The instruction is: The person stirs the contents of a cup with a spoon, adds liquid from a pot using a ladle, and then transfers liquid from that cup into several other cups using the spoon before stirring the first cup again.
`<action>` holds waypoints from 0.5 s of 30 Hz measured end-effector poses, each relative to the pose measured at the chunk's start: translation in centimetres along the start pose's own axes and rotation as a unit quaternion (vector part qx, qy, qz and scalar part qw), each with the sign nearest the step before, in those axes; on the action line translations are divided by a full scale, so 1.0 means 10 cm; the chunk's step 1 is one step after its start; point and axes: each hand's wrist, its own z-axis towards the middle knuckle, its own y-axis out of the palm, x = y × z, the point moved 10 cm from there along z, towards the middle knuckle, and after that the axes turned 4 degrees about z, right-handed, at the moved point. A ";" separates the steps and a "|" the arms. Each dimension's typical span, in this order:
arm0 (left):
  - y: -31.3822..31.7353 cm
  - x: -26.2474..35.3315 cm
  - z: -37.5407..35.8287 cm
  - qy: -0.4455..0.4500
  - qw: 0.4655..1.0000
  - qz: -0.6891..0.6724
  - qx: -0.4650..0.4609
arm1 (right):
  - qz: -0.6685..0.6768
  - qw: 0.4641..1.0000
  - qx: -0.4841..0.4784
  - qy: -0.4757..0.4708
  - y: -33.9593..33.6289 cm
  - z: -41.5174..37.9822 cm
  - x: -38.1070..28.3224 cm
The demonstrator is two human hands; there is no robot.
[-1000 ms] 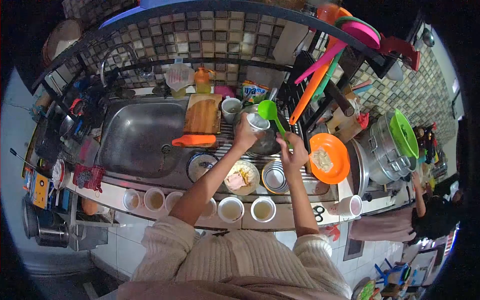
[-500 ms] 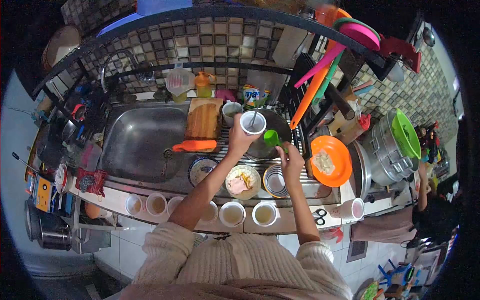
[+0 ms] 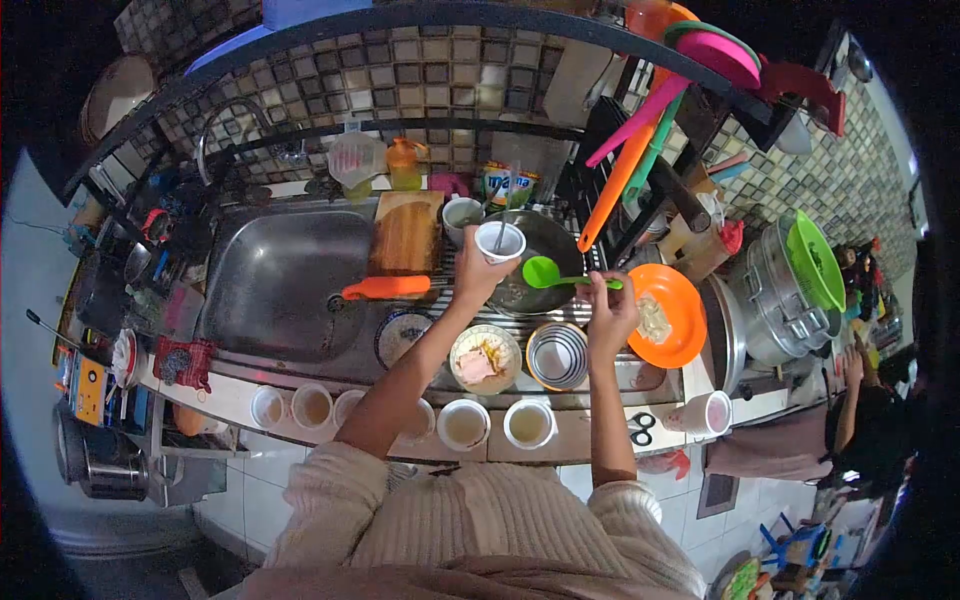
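My left hand is closed around a white cup with a thin grey utensil standing in it. My right hand pinches the handle of a green ladle, its bowl over a wide metal pan and right of the cup. Behind my left hand stands another cup. Nearer me are a bowl with pink and yellow food and a striped enamel bowl. Along the counter edge stand several white cups, among them one cup holding pale liquid.
To the left lie a steel sink, a wooden board and an orange-handled tool. On the right are an orange plate, scissors and a large metal pot. Another person's arm shows at far right.
My right hand has moved right and turned, bringing the green ladle's handle nearly level. My left hand and its cup have shifted slightly left.
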 end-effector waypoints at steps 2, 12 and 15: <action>0.00 -0.02 -0.02 -0.022 0.999 0.026 0.002 | 0.010 0.999 0.027 -0.014 -0.06 0.03 -0.14; 0.27 -0.05 -0.06 -0.003 0.995 0.084 -0.047 | -0.129 0.966 -0.018 -0.223 0.18 -0.03 -0.71; 0.32 -0.12 -0.05 -0.026 0.997 0.035 -0.068 | -0.184 0.938 -0.032 -0.293 0.23 -0.16 -0.84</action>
